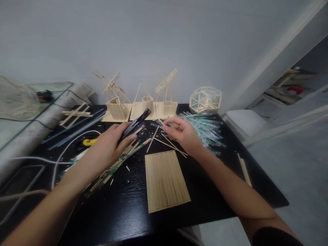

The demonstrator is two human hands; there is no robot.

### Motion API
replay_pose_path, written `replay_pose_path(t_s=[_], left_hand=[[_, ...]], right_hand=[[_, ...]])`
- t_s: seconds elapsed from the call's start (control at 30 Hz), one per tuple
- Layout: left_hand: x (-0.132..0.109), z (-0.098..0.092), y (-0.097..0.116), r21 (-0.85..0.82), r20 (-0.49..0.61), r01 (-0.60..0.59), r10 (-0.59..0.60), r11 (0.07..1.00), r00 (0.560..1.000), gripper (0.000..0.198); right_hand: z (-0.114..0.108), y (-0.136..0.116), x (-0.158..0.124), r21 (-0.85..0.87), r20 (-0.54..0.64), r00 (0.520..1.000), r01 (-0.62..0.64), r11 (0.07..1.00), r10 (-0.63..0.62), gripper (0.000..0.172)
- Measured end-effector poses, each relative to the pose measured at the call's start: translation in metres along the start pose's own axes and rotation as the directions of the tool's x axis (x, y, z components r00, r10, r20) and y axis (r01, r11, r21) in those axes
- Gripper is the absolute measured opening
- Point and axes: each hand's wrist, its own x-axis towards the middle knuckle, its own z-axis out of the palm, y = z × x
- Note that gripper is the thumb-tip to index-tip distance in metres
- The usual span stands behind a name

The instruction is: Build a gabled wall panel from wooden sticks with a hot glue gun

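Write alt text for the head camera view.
A left hand holds a dark hand tool and a right hand pinches a thin wooden stick above a cluttered black table. Nearer lies a flat slatted wooden panel; behind stand small wooden models.

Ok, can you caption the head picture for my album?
Over a black table, a left hand holds a dark tool, a right hand pinches a thin stick.

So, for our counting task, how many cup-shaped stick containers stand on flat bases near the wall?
3, in a row along the back of the black table: the left container, the middle container and the right container.
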Motion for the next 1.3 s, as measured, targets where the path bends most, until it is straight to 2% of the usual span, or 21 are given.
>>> replay_pose_path(t_s=[0.3, 0.6, 0.9, 1.07, 1.3], left_hand=[[0.0, 0.009, 0.011, -0.038, -0.063, -0.094, 0.091, 0.995, 0.994, 0.046], [0.016, 0.006, 0.027, 0.115, -0.034, -0.101, 0.106, 0.988, 0.994, 0.037], [0.012, 0.003, 0.027, 0.067, -0.109, -0.085, 0.092, 0.994, 0.99, 0.031], [0.012, 0.004, 0.031, 0.033, -0.068, -0.053, 0.055, 0.998, 0.996, 0.031], [0.011, 0.01, 0.03, -0.014, -0.051, -0.087, 0.086, 0.996, 0.995, 0.029]], right_hand=[[0.017, -0.003, -0.007, 0.074, -0.003, 0.999, 0.038, 0.997, -0.038, 0.016], [0.019, -0.004, -0.007, 0.091, -0.03, 0.999, 0.034, 0.995, -0.032, 0.015], [0.032, -0.025, 0.001, 0.027, 0.0, 0.997, 0.083, 0.996, -0.083, 0.012], [0.033, -0.029, 0.0, 0.008, -0.005, 0.998, 0.068, 0.998, -0.068, 0.011], [0.029, -0.026, -0.003, 0.024, -0.003, 0.999, 0.037, 0.999, -0.037, 0.016]])
